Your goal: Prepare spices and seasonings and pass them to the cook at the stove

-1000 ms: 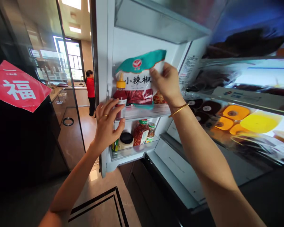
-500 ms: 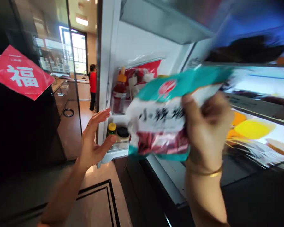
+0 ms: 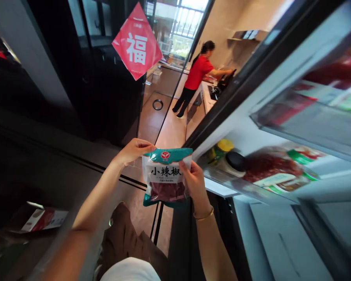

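In front of me, above the floor, hangs a teal and white bag of dried chilies (image 3: 166, 191), upright, with its dark red contents showing through a clear window. My left hand (image 3: 136, 150) pinches the bag's upper left corner between thumb and fingers. On the right side, my right hand (image 3: 194, 177) grips the bag's edge, the thumb lying across its front and the fingers hidden behind. A gold bangle (image 3: 204, 214) circles my right wrist. Both hands are closed on the same bag.
At my right the fridge door (image 3: 242, 113) stands open, its shelves holding a black-lidded jar (image 3: 235, 162), a yellow-capped bottle (image 3: 224, 146) and a bag of red food (image 3: 266, 168). Beyond a glass partition, a person in a red top (image 3: 197, 74) stands at a kitchen counter.
The bag has moved down and away from the fridge shelves to in front of my body. My left hand, open and empty before, now holds its corner. My view has swung left and down.
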{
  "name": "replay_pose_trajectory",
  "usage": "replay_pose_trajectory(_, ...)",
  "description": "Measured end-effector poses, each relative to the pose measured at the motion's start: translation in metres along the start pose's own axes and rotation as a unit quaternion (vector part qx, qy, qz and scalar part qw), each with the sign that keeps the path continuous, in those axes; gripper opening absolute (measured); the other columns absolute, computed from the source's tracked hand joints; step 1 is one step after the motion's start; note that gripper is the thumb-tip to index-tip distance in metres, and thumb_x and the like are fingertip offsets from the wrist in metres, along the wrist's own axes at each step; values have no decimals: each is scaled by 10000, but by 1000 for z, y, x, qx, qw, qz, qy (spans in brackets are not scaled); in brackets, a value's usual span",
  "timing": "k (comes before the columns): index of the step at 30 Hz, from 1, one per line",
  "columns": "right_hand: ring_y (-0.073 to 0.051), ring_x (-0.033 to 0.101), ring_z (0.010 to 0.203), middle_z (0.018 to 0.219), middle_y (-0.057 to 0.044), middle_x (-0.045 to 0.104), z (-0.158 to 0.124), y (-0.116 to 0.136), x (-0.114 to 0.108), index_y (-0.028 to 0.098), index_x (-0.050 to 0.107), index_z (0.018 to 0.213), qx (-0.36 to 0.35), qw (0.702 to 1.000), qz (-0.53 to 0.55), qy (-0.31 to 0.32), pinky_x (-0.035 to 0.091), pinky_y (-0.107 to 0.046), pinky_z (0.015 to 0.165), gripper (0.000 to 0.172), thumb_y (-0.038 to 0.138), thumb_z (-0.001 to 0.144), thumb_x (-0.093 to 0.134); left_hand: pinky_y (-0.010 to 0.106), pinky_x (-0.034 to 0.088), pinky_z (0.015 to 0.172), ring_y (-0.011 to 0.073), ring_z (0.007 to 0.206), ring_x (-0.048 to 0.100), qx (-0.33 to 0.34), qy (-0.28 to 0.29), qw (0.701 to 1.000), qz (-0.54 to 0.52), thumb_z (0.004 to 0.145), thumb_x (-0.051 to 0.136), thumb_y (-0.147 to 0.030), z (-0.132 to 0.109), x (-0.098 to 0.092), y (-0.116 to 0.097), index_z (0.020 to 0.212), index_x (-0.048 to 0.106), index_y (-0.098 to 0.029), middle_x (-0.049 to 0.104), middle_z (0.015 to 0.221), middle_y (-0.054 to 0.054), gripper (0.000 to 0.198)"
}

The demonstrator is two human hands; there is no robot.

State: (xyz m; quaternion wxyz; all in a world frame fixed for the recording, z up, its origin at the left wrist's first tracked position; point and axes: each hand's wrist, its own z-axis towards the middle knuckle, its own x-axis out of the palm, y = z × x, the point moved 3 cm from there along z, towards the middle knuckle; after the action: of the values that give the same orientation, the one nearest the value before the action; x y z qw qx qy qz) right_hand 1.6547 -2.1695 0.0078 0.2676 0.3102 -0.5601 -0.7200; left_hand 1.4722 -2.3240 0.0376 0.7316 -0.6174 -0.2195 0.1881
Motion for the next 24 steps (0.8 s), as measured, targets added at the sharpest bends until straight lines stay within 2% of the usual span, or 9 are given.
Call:
replay_pose_trajectory(2, -150, 563, 597, 651, 11, 612, 17, -14, 28, 193, 658, 803, 26, 999, 34, 7, 461, -257, 551, 381, 571, 778, 696, 228, 462, 539, 135, 568, 624, -24, -24, 999, -6, 687, 801, -423, 8, -28, 12, 785, 788, -142, 725, 658, 42, 298)
replay_pose_trajectory(5, -140, 564, 586, 665, 7, 623, 51, -30, 66, 189, 653, 860, 42, 997, 58, -17, 468, -251, 544, 412, 594, 788, 669, 224, 449, 521, 129, 544, 609, -39, -71, 996, -30, 619, 842, -431, 31, -66, 27, 747, 777, -136, 718, 638, 37, 328)
replay_pose_trajectory(8, -171, 632, 697, 813, -28, 688, 86, -47, 97, 195, 618, 1062, 42, 999, 24, -14, 527, -286, 625, 498, 574, 752, 712, 232, 473, 551, 127, 551, 611, -29, -123, 990, -61, 586, 856, -443, 62, -98, 40, 723, 763, -134, 711, 630, 25, 350)
replay_pose_trajectory(11, -233, 670, 896, 1076, -100, 686, 111, -69, 123, 214, 446, 1366, 63, 997, -32, 38, 557, -381, 795, 892, 496, 618, 842, 234, 484, 565, 126, 558, 614, -27, -148, 986, -65, 583, 854, -445, 95, -124, 51, 722, 751, -130, 703, 624, 15, 360)
replay_pose_trajectory(14, -297, 590, 1153, 1296, -160, 575, 126, -88, 145, 230, 195, 1534, 77, 994, -66, 44, 484, -482, 981, 1236, 473, 542, 891, 238, 487, 557, 128, 551, 614, -35, -144, 986, -75, 589, 846, -452, 128, -142, 58, 722, 737, -129, 697, 615, 14, 366)
replay_pose_trajectory(16, -323, 476, 1303, 1423, -186, 458, 137, -97, 157, 237, 49, 1566, 77, 994, -69, 16, 393, -532, 1080, 1385, 480, 506, 906, 245, 490, 552, 133, 545, 615, -41, -140, 986, -86, 594, 839, -452, 150, -146, 63, 723, 727, -131, 692, 609, 14, 364)
replay_pose_trajectory(18, -329, 376, 1393, 1517, -201, 332, 150, -103, 169, 240, -61, 1566, 72, 996, -59, -8, 312, -545, 1141, 1475, 472, 486, 917, 257, 498, 558, 142, 546, 618, -39, -130, 987, -90, 613, 827, -438, 170, -140, 69, 732, 723, -132, 692, 610, 17, 344)
replay_pose_trajectory(21, -299, 319, 1442, 1556, -192, 284, 176, -113, 180, 245, -163, 1548, 41, 998, -27, -26, 263, -506, 1178, 1501, 417, 517, 915, 278, 505, 585, 157, 564, 626, -38, -101, 991, -80, 655, 803, -403, 197, -117, 81, 739, 724, -127, 698, 629, 35, 300)
replay_pose_trajectory(24, -290, 268, 1470, 1592, -180, 222, 205, -134, 170, 244, -170, 1546, 11, 997, -21, -73, 222, -483, 1202, 1498, 357, 520, 915, 275, 488, 587, 158, 586, 623, -50, -59, 995, -62, 676, 793, -375, 220, -91, 94, 739, 737, -129, 709, 663, 50, 261)
